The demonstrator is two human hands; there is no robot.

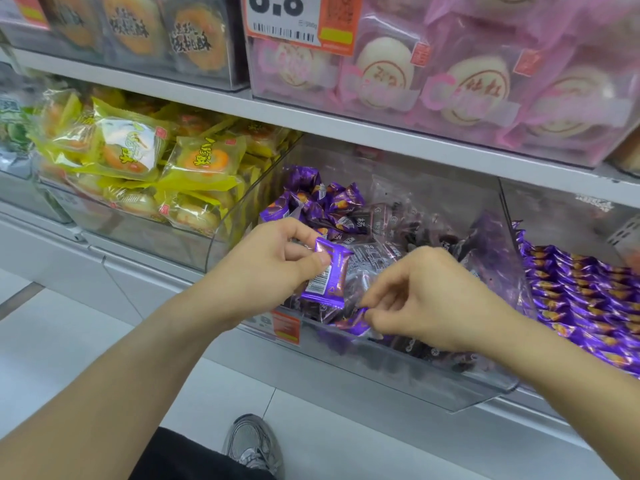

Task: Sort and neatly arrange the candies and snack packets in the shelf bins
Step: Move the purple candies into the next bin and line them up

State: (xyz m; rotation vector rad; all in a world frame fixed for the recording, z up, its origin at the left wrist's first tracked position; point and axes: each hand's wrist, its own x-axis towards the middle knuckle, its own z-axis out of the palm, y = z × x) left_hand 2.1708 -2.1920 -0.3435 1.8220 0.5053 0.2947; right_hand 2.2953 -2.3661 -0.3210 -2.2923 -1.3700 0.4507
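My left hand [273, 261] grips a purple snack packet [327, 275], barcode side up, above the front of a clear plastic bin [450, 386]. My right hand [426, 299] reaches into the same bin and pinches another purple packet [356, 322] near the front wall. The bin holds a mix of purple packets [311, 199] at the back left and dark clear-wrapped packets [391, 220] across the middle.
Left of it stands a bin of yellow pastry packets [156, 161]. To the right, purple packets [588, 299] lie in neat rows. The upper shelf [311, 123] carries boxes of pink-wrapped cakes [467, 84] and walnut cookies [138, 29]. My shoe [252, 441] stands on the white floor.
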